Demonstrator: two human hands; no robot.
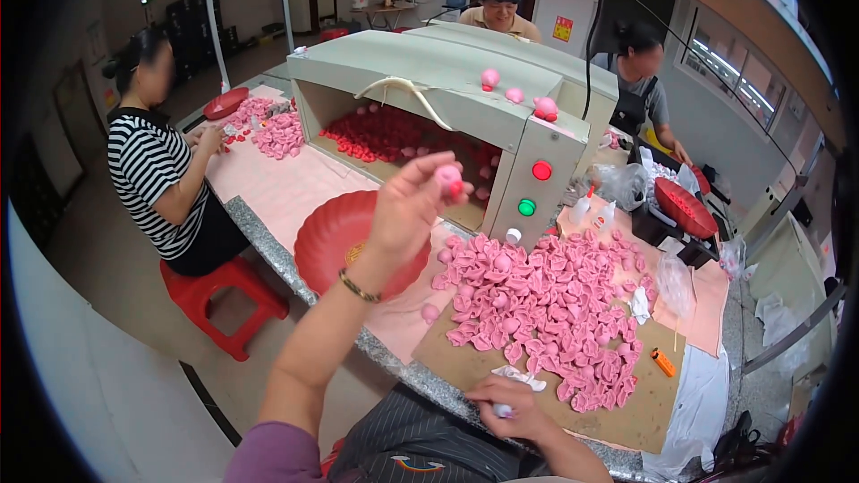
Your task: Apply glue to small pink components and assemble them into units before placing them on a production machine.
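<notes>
My left hand (407,210) is raised in front of the grey machine's opening. Its fingertips pinch a small pink ball-shaped figure (448,181) with red at its base. Low at the table's front edge, my right hand (514,407) is closed around a small whitish object, mostly hidden by the fingers; its kind does not show. Beyond the right hand spreads a heap of pink, wrinkled soft pieces (546,304), with several round pink balls among them, on a brown board (658,394). Below my left hand sits a red scalloped bowl (327,237).
The grey machine (465,80) has red and green buttons and red pieces (376,136) inside. Small bottles (582,207), an orange lighter (663,362) and a crumpled tissue (521,377) lie around the heap. A person in stripes (152,152) works at left; two others are behind.
</notes>
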